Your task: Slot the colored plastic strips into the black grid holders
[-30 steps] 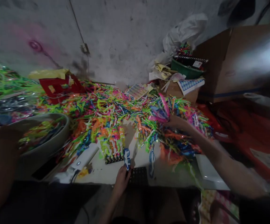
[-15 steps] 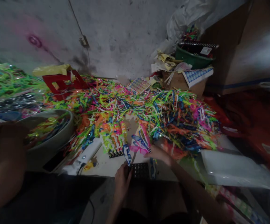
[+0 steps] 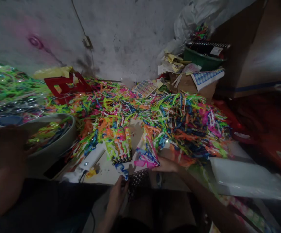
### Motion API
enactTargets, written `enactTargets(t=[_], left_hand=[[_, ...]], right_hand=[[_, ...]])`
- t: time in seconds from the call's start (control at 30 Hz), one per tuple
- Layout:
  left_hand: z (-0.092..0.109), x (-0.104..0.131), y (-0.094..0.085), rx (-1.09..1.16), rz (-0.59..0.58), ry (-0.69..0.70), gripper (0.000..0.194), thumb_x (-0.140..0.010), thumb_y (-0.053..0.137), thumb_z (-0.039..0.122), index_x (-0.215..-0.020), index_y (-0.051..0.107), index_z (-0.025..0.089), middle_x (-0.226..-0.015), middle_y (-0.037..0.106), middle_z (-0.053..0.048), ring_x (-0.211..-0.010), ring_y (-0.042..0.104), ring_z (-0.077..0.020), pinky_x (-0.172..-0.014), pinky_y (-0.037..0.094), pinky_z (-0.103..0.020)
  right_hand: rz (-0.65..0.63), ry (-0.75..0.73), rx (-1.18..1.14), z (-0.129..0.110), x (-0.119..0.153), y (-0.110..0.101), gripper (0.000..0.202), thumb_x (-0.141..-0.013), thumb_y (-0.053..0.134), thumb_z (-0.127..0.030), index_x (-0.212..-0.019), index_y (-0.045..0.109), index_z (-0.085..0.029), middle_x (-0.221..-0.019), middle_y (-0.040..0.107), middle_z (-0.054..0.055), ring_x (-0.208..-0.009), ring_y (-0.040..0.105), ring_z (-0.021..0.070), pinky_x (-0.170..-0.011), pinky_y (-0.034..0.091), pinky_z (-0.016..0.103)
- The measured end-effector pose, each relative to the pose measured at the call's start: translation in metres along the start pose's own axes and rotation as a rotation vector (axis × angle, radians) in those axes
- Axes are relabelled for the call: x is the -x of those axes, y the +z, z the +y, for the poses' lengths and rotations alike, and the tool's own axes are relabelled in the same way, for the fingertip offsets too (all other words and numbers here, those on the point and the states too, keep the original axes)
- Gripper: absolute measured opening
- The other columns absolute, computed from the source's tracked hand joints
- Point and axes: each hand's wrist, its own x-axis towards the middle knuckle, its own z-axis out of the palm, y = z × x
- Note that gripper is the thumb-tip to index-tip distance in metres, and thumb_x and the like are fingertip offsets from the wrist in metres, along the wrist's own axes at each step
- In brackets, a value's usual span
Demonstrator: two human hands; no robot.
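My left hand (image 3: 117, 192) is closed, its fingertips pinching a small blue-and-white plastic piece (image 3: 122, 170). Close beside those fingers lies a black perforated tray (image 3: 138, 179), tilted at the table's front edge. My right hand (image 3: 167, 165) is wrapped round a bunch of pink and blue plastic pieces (image 3: 145, 159), just above the tray's far right corner; some of its fingers are hidden. Beyond my left hand, a second black tray (image 3: 123, 160) stands filled with yellow, orange and white pieces (image 3: 118, 144) in rows.
Colourful plastic pieces (image 3: 140, 108) are heaped across the table. A co-worker's blurred hand (image 3: 6, 145) is at a pale basin (image 3: 71, 129) on the left. A white device (image 3: 93, 157), a plastic-wrapped white pack (image 3: 242, 176) and a red box (image 3: 66, 85) also lie around.
My left hand has moved left and down with the blue-and-white piece. The black tray has tilted and shifted left. My right hand has come slightly nearer with its bunch.
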Motion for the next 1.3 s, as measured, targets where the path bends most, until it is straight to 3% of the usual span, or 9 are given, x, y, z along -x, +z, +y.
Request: enactTargets(t=[0.17,0.33,0.53,0.6,0.7,0.8,1.03,1.2,1.3], left_hand=[[-0.016,0.001,-0.026,0.005,0.04,-0.101,0.037,-0.069,0.052,0.051,-0.092,0.053,0.022,-0.08,0.073,-0.007,-0.072,0.068,-0.025,-0.065,0.052,-0.032],[-0.005,0.007,-0.035,0.129,0.002,-0.098,0.039,-0.068,0.053,0.054,-0.092,0.057,0.023,-0.084,0.074,-0.004,-0.078,0.069,-0.0236,-0.068,0.054,-0.03],[0.022,0.018,-0.008,0.18,-0.053,-0.033,0.041,-0.072,0.056,0.054,-0.096,0.06,0.021,-0.087,0.073,-0.006,-0.077,0.068,-0.022,-0.076,0.053,-0.033],[0.029,0.022,0.007,0.225,-0.144,-0.027,0.038,-0.075,0.055,0.05,-0.097,0.06,0.02,-0.093,0.073,-0.006,-0.084,0.067,-0.0219,-0.08,0.052,-0.033],[0.039,0.027,0.029,0.248,-0.267,-0.086,0.036,-0.076,0.055,0.046,-0.101,0.06,0.02,-0.096,0.072,-0.006,-0.09,0.067,-0.0228,-0.081,0.053,-0.032],[0.046,0.029,0.042,0.238,-0.276,-0.118,0.041,-0.073,0.058,0.045,-0.106,0.06,0.021,-0.099,0.072,-0.006,-0.09,0.067,-0.0233,-0.081,0.053,-0.033],[0.053,0.023,0.037,0.252,-0.222,-0.106,0.039,-0.076,0.055,0.045,-0.105,0.059,0.02,-0.099,0.072,-0.005,-0.089,0.067,-0.0222,-0.08,0.052,-0.032],[0.05,0.017,0.031,0.104,-0.119,-0.012,0.031,-0.08,0.051,0.047,-0.095,0.06,0.021,-0.084,0.07,-0.004,-0.077,0.066,-0.0212,-0.074,0.05,-0.032],[0.047,0.012,0.037,0.034,-0.046,0.029,0.03,-0.08,0.051,0.049,-0.084,0.06,0.021,-0.074,0.066,-0.003,-0.071,0.063,-0.0208,-0.069,0.049,-0.032]], right_hand=[[0.051,-0.006,0.005,0.002,-0.011,0.015,0.056,-0.073,0.068,-0.029,-0.126,0.053,-0.018,-0.121,0.061,0.007,-0.107,0.057,0.0245,-0.096,0.044,0.038],[0.068,-0.004,0.002,-0.006,-0.018,0.015,0.063,-0.072,0.07,-0.031,-0.13,0.049,-0.019,-0.125,0.059,0.007,-0.109,0.056,0.026,-0.098,0.042,0.039],[-0.031,0.054,-0.005,-0.006,0.003,-0.011,0.059,-0.065,0.075,-0.034,-0.121,0.059,-0.021,-0.107,0.069,0.003,-0.098,0.062,0.0261,-0.09,0.048,0.038],[-0.039,0.068,-0.003,-0.002,0.012,-0.017,0.052,-0.066,0.074,-0.034,-0.116,0.062,-0.024,-0.103,0.07,0.002,-0.096,0.063,0.0255,-0.089,0.049,0.037],[-0.056,0.054,-0.023,0.004,0.019,-0.012,0.046,-0.069,0.072,-0.035,-0.113,0.064,-0.027,-0.106,0.069,0.001,-0.098,0.062,0.0245,-0.089,0.049,0.036],[-0.028,0.046,-0.044,0.005,0.012,0.007,0.045,-0.07,0.07,-0.033,-0.114,0.063,-0.024,-0.108,0.068,0.002,-0.099,0.061,0.0242,-0.089,0.049,0.037],[0.109,0.127,-0.015,-0.007,-0.041,0.045,0.032,-0.07,0.061,-0.016,-0.102,0.066,-0.02,-0.092,0.07,0.003,-0.09,0.063,0.0232,-0.08,0.05,0.033],[0.271,0.122,0.044,-0.002,-0.054,0.038,0.037,-0.069,0.066,-0.022,-0.106,0.062,-0.019,-0.103,0.067,0.005,-0.098,0.06,0.0254,-0.087,0.046,0.034],[0.293,0.17,0.056,0.005,-0.045,0.027,0.034,-0.078,0.06,-0.032,-0.108,0.061,-0.017,-0.102,0.067,0.006,-0.097,0.06,0.0248,-0.089,0.045,0.036]])
